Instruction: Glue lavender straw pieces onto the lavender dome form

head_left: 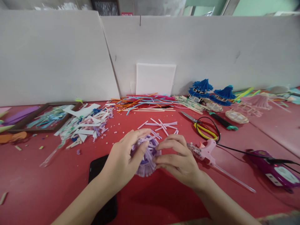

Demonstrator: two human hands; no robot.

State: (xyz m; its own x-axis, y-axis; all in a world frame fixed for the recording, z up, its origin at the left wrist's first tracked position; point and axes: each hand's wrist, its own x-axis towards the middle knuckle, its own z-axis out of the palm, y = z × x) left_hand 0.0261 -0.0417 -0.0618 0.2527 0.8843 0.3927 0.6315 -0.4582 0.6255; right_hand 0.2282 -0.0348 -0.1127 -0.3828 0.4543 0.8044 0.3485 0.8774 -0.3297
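Between my hands is a small purple model made of thin strips [147,168], with a fringe of strips along its lower side. My left hand [127,153] wraps its left side, thumb across the front. The fingertips of my right hand [178,156] press together at its right edge; whether they pinch a separate strip I cannot make out. Just beyond the model lie loose lilac strips [161,125]. A pink glue gun [207,151] with a clear glue stick in its back rests right of my right hand. A black phone [99,167] lies partly under my left forearm.
Scissors with yellow handles [206,132] and a black-and-green tool [223,122] lie to the right, near a purple power strip [273,168]. Blue-roofed models [201,89] stand behind. Paper scraps [86,122] and a brown frame [44,129] are at left. Coloured strips [145,101] line the back.
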